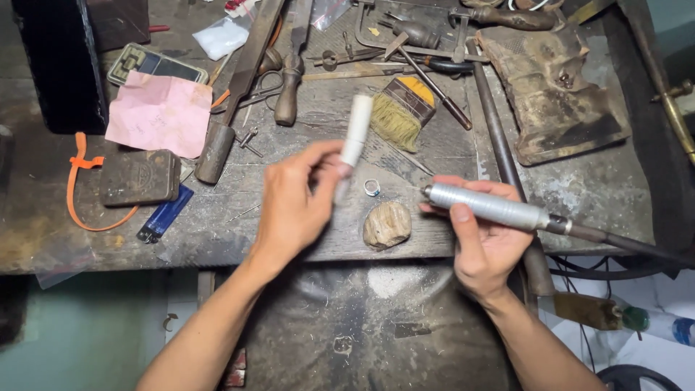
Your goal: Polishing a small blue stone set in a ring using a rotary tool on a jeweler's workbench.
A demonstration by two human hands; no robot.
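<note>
Scarred, dusty metal desk (579,192) carries everything. Nearest, the right hand (486,246) is wrapped around a ribbed silver rotary handpiece (486,205), rigid and probably weighty, best gripped mid-barrel. The left hand (293,201) pinches a light white stick (355,141) above a small ring (372,187).

Even overhead light; soft shadows; dim corners; left hand (293,199) motion-blurred; edges slightly bowed.

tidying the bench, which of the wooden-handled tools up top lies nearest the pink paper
The big flat file with the thick handle: its handle end almost touches the pink paper. The smaller brown-handled tool lies farther right.
</note>
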